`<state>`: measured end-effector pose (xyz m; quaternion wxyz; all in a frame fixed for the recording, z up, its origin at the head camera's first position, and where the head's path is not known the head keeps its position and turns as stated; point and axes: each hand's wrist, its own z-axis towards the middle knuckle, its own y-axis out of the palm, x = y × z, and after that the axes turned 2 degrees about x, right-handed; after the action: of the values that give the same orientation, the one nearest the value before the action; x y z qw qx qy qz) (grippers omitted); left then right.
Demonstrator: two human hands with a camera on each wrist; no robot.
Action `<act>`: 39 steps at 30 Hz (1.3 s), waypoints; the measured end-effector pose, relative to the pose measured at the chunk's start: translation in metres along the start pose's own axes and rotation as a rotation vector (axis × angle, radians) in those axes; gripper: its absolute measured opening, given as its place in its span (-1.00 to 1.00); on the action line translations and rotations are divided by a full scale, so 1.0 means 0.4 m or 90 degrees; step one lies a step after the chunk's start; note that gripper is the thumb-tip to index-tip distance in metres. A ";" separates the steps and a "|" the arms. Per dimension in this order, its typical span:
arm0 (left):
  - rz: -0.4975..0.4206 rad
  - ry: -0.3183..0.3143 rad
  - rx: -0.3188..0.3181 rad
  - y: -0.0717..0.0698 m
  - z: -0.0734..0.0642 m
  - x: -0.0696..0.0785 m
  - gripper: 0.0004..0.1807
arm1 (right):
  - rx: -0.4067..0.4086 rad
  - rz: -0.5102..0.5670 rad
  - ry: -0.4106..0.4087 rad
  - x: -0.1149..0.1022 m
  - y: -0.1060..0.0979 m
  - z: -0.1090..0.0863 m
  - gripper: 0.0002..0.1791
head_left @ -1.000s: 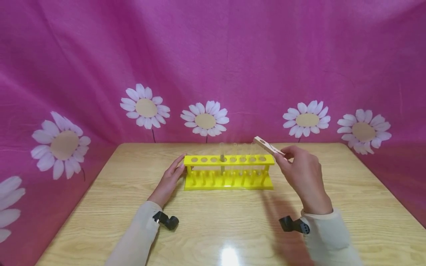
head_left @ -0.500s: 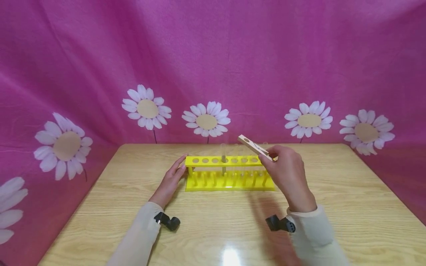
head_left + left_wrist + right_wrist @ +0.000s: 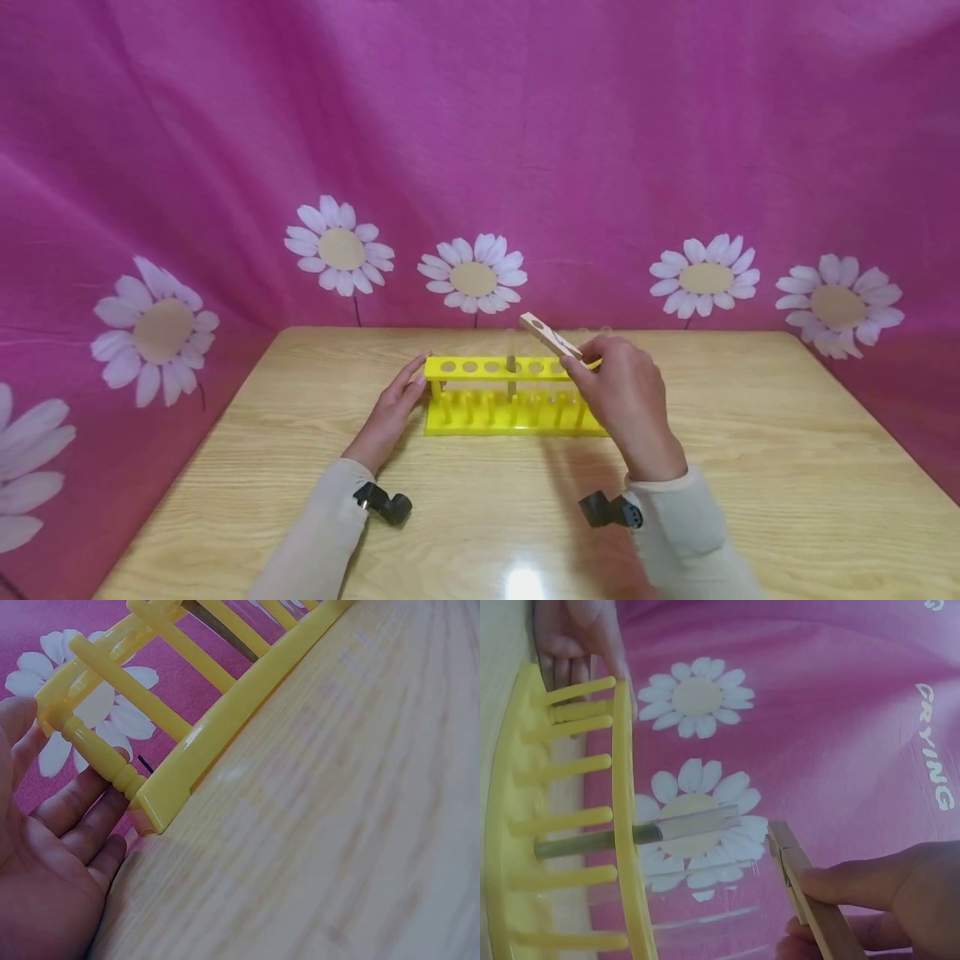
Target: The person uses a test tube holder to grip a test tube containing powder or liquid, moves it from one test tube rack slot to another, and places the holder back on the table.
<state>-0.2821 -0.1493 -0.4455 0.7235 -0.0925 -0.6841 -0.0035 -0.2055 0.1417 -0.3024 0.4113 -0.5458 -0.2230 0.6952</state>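
A yellow test tube rack [image 3: 480, 432] stands on the table. One test tube [image 3: 512, 364] near its middle holds something dark greenish up to about the top plate. Several clear tubes [image 3: 705, 919] stand to its right, partly behind my right hand. My left hand [image 3: 388, 412] holds the rack's left end, its fingers reaching behind the end post [image 3: 97, 754]. In my right hand [image 3: 626, 396], thumb and fingers pinch a wooden clothespin [image 3: 551, 335] by its handle end. The clothespin is tilted above the rack, its tip close to the tube tops and apart from the dark tube.
The wooden table [image 3: 300, 533] extends around the rack. Behind it hangs a magenta cloth [image 3: 570, 150] printed with white daisies. A small black camera sits at each wrist.
My right hand has moved left with the clothespin, from beside the rack's right end to above its right half. The left hand stays at the left end; the head view has shifted slightly.
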 end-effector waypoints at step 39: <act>-0.007 -0.020 -0.011 -0.004 -0.001 0.015 -0.43 | 0.073 0.009 -0.137 -0.021 0.086 0.001 -0.79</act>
<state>-0.2816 -0.1503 -0.4395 0.7117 -0.0953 -0.6959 -0.0120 -0.2166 0.1158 -0.3235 0.4105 -0.4451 -0.2220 0.7643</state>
